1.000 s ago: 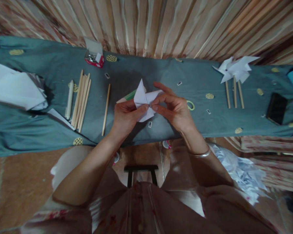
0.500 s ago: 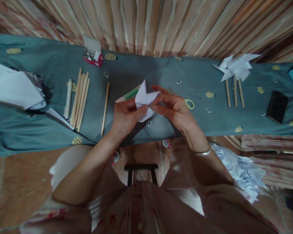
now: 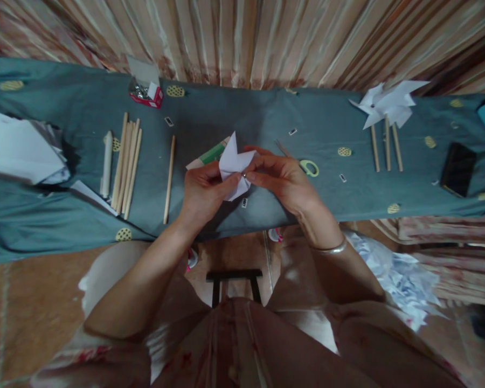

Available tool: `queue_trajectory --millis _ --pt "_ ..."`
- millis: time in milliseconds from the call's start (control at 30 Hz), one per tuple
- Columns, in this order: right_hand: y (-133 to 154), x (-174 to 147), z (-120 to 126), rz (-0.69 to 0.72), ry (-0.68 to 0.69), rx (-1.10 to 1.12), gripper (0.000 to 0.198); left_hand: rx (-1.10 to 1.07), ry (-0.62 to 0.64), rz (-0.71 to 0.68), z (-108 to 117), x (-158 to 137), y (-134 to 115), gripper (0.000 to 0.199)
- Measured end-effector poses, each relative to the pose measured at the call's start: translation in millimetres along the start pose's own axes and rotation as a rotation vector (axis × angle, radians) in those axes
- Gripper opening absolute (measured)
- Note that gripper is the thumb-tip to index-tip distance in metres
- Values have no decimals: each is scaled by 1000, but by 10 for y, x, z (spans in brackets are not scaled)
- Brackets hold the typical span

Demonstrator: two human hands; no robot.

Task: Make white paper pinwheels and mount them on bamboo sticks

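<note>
A pleated curtain (image 3: pixel 234 43) spans the top of the frame, and below it a long table (image 3: pixel 323 129) under a teal cloth with pineapple motifs runs from edge to edge. A crumpled white heap (image 3: pixel 400 283) lies at the lower right, off the table, and a stack of white paper (image 3: pixel 16 145) sits at the far left. In the upper right, white paper pinwheels (image 3: pixel 394 108) lie with their wooden handles pointing down the frame. The person's left hand (image 3: pixel 204 194) and right hand (image 3: pixel 288 183) meet near the centre, over the table. Between them is a folded white paper shape (image 3: pixel 229 161), one point directed upward; the left grip is closed on it, thumb on top. A bundle of wooden sticks (image 3: pixel 126 170) lies left of centre, with a single stick (image 3: pixel 169 180) apart from it, nearer the hands. A dark flat object (image 3: pixel 458 170) rests at the right. A small red-and-white box (image 3: pixel 145 94) stands open at the upper left, metallic bits inside. Scissors (image 3: pixel 309 168) with pale green handles lie just beyond the right hand. Smallest is a shiny piece (image 3: pixel 244 175) at the paper's middle, pinched in the right grip's fingertips.
</note>
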State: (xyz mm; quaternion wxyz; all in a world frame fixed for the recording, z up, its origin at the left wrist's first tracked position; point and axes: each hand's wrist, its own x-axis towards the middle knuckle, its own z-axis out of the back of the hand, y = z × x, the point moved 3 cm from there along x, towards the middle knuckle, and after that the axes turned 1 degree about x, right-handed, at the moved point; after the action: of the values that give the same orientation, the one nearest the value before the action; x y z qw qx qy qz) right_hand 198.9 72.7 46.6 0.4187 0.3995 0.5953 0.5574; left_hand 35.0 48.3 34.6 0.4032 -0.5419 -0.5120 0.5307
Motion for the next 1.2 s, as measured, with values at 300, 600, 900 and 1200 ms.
queue_trajectory --millis 300,600,900,1200 --pt "-58 4 30 34 -12 -67 11 -41 16 -7 -8 13 22 21" --pt "-109 29 -3 44 -50 -54 17 -22 31 -23 0 39 26 27" --pt "-143 30 -4 31 -78 -25 16 -22 55 -21 -5 57 35 28" --pt "-87 20 4 34 -49 -60 11 -49 4 54 -27 40 6 25"
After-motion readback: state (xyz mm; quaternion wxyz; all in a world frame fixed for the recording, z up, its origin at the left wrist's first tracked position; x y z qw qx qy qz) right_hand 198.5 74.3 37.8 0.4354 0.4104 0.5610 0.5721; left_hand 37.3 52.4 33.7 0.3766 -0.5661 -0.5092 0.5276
